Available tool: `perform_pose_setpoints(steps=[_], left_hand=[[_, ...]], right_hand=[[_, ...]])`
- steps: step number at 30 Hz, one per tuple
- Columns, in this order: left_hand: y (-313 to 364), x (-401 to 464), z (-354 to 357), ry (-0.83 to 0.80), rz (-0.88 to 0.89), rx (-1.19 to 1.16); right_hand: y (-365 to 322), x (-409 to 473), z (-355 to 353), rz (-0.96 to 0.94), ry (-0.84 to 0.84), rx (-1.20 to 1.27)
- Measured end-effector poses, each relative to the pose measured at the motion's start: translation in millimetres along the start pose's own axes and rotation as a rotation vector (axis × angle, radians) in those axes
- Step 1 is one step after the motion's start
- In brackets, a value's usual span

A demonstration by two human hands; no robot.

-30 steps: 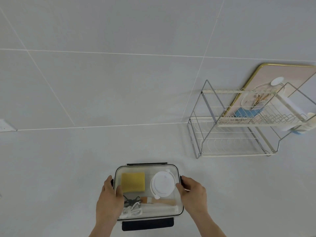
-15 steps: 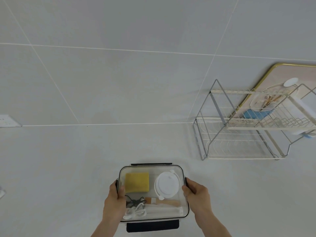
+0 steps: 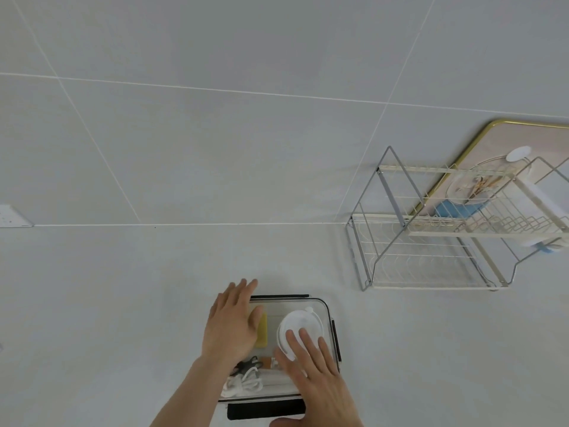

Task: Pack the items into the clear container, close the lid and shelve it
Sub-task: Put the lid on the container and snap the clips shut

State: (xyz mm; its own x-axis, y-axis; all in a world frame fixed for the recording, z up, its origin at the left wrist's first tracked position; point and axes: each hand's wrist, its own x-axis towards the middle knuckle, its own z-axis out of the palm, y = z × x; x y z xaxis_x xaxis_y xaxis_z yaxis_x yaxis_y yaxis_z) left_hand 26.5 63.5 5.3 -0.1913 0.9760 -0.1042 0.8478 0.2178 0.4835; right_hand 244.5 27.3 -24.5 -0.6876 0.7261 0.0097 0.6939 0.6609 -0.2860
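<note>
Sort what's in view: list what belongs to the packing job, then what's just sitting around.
Part of the job:
- clear container with its lid on
- yellow sponge, white round lid, brush, white cord inside
- left hand and right hand, flat on the lid
- wire rack, the likely shelf

Just lying about:
- gold-rimmed tray
- wall socket

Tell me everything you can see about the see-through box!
The box is a clear plastic rectangle with rounded corners and black clasps on its edges. It sits flat on the pale counter with its clear lid on. Through it show a yellow sponge, a white round lid, a brush and white cord. The left hand and right hand lie flat on top.
</note>
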Motion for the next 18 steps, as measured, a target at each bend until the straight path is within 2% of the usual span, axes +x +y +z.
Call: perform_pose_setpoints(steps=[4, 9, 18], left_hand=[[7.4, 17.0, 12.9, -0.123, 0.08, 0.136], [7.6, 20.6, 20.3, -0.099, 0.097, 0.196], [10.8, 37.1, 20.4, -0.203, 0.047, 0.21]], right_hand=[[1.1, 0.6, 2.9, 0.01, 0.021, -0.044], [-0.5, 3.5, 5.5, 0.044, 0.019, -0.082], [2.4, 4.7, 10.8, 0.022, -0.044, -0.156]])
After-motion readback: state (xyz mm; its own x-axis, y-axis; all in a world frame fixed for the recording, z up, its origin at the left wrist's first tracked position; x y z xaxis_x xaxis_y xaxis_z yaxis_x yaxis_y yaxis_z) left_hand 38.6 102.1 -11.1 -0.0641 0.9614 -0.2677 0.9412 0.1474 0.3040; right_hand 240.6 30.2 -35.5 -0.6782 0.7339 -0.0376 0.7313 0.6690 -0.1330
